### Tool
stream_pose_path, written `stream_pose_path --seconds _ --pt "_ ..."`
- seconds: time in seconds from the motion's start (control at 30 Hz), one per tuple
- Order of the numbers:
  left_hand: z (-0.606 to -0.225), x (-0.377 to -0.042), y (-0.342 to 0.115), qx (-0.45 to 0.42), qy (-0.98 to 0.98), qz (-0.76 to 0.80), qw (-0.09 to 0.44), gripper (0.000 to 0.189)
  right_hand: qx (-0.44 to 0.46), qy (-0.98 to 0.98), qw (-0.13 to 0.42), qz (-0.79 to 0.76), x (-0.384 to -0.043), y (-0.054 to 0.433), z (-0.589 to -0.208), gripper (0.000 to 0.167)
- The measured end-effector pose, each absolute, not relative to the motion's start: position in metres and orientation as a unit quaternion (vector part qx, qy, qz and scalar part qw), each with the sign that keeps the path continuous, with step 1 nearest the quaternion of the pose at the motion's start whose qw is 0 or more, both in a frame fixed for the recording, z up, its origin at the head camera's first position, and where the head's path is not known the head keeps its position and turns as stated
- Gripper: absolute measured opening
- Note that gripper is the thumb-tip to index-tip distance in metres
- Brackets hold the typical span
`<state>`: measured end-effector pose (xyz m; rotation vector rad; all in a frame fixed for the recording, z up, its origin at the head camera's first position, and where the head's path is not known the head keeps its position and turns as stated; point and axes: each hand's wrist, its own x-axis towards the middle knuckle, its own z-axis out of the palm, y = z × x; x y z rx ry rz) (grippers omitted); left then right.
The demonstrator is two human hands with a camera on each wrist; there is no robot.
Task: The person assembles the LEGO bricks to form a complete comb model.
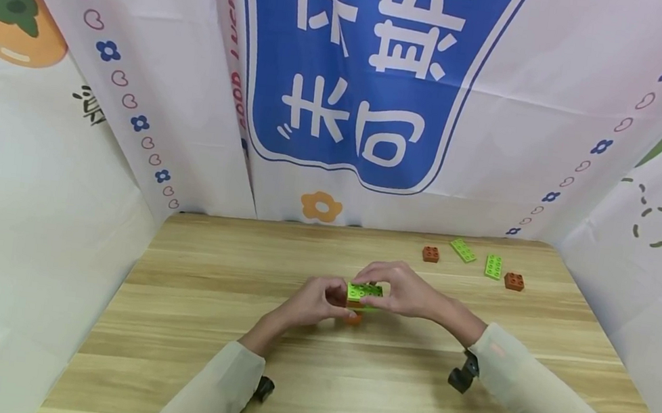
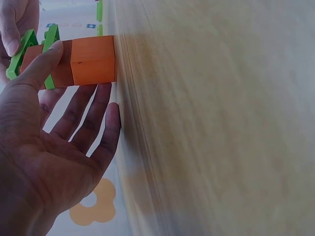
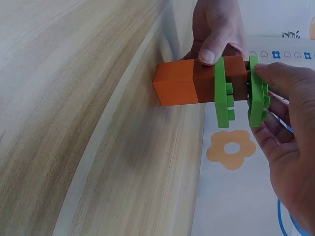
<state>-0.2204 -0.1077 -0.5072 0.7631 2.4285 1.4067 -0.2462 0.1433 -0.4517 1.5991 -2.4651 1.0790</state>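
A brick tower stands on the wooden table. From the bottom it has an orange brick, a brown brick, a flat green brick and a second brown brick. My left hand grips the tower from the left, its thumb on the side near the lower green brick. At the top, my right hand pinches another flat green brick between thumb and fingers. This upper green brick looks slightly tilted against the brown one below it in the left wrist view.
Toward the back right of the table lie a brown brick, a flat green brick, another flat green one and a second loose brown brick. A printed cloth hangs behind the table and along both sides.
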Motion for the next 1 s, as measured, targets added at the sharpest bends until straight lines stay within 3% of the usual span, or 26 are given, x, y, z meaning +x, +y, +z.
stream_pose_path --seconds 1.0 --pt "-0.507 -0.22 -0.108 0.254 0.83 0.483 0.114 0.021 0.459 -0.821 -0.054 0.336 -0.242 0.135 -0.44 0.034"
